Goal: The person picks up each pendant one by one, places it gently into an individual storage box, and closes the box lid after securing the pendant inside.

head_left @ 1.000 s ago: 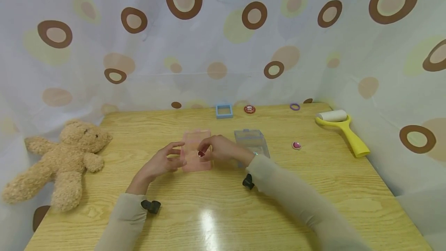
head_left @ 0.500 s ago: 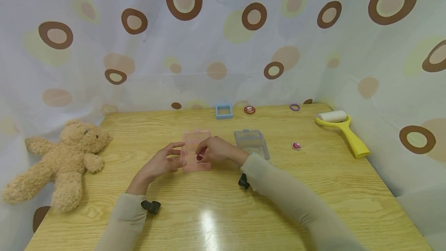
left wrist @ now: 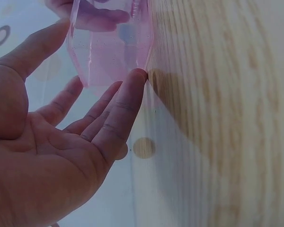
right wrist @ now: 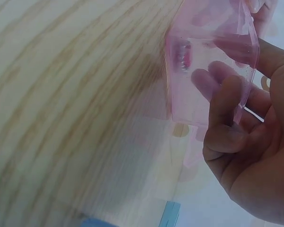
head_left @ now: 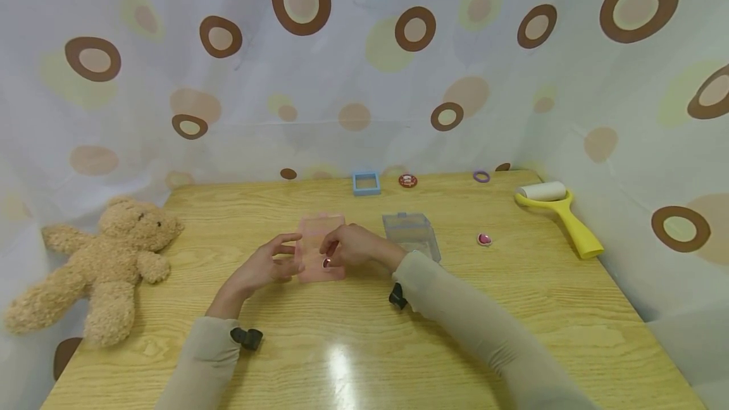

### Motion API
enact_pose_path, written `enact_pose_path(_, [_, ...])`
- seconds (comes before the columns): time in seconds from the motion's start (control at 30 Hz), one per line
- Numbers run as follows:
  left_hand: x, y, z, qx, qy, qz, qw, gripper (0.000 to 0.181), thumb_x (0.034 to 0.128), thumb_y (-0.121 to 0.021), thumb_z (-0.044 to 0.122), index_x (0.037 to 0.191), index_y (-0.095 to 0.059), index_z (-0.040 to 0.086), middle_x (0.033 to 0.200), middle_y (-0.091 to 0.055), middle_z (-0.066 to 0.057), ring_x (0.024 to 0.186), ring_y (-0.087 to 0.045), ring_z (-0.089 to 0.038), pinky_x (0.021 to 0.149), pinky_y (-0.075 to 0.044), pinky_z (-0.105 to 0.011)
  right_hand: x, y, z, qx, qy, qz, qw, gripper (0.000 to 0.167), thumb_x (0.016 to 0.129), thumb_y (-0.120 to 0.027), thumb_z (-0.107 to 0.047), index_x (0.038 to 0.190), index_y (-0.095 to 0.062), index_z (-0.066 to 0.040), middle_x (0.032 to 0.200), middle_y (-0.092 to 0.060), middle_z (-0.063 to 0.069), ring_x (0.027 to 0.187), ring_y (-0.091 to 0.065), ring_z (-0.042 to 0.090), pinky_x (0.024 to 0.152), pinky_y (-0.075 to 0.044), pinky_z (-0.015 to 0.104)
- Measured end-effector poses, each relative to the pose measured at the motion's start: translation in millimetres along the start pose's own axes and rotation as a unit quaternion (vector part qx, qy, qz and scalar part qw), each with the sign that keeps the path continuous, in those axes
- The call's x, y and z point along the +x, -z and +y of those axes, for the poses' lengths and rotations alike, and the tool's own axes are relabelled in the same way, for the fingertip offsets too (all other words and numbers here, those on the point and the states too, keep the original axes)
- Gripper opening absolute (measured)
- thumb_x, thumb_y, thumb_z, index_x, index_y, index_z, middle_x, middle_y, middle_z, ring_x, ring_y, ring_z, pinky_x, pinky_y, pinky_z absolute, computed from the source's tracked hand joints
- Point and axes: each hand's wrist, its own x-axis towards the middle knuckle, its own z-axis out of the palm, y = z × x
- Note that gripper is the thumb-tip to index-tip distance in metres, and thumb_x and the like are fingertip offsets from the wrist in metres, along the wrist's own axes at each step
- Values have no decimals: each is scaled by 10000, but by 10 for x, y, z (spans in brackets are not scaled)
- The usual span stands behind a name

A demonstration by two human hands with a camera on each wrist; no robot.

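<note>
A clear pink box (head_left: 319,276) with its lid raised stands mid-table. A small red gem-like piece with a pale rim (head_left: 326,263) lies in it; the right wrist view shows a red piece (right wrist: 185,56) low inside, apart from the fingertips. My right hand (head_left: 357,245) reaches into the box, fingers loosely bent and apparently holding nothing. My left hand (head_left: 267,263) touches the box's left side with thumb and fingertips, its fingers spread and mostly straight (left wrist: 80,127). To the right, a grey-blue clear box (head_left: 410,229) stands with raised lid, partly behind my right forearm.
A pink gem-like piece (head_left: 485,239) lies right of the grey-blue box. Along the back are a blue square frame (head_left: 366,191), a red round badge (head_left: 407,181) and a purple ring (head_left: 481,176). A yellow-handled roller (head_left: 575,226) lies right; a teddy bear (head_left: 111,264) lies left.
The red piece, between my right fingertips half a second ago, now sits lower in the pink box, apart from them. My left hand has stayed at the box's side.
</note>
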Motion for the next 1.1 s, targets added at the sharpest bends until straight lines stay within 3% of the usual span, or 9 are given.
enact_pose_path(0.2, [6,-1,-5,29,33,15,10000,710,972,-666,169,1563,-279,95,1492,-375,-301,1266,-550,-436,952,-549,-515,-45,41,2,222,10,68,9997,274,865,-775,-234,1112,-730,-124,1021,-731,-12,890,-642,108,810,-520,267])
enact_pose_path(0.53, [10,2,-34,-47,2,-1,10000,723,965,-676,170,1563,-277,93,1481,-389,-301,1243,-581,-411,962,-543,-522,-171,198,61,497,427,271,9975,256,919,-714,-199,1149,-713,-86,1057,-732,18,1003,-666,224,814,-518,316])
enact_pose_path(0.8, [19,1,-31,13,-29,35,10000,711,968,-669,164,1560,-282,92,1468,-394,-302,1232,-587,-407,956,-547,-519,-305,335,144,697,293,420,9963,247,938,-708,-210,1159,-706,-99,1053,-727,-11,993,-658,223,786,-526,266])
enact_pose_path(1.1, [12,-2,-33,49,1,64,10000,735,956,-691,187,1560,-285,95,1470,-392,-301,1236,-583,-419,953,-548,-524,-447,432,305,680,227,538,9960,232,959,-683,-234,1163,-702,-126,1055,-719,-19,982,-658,232,784,-536,288])
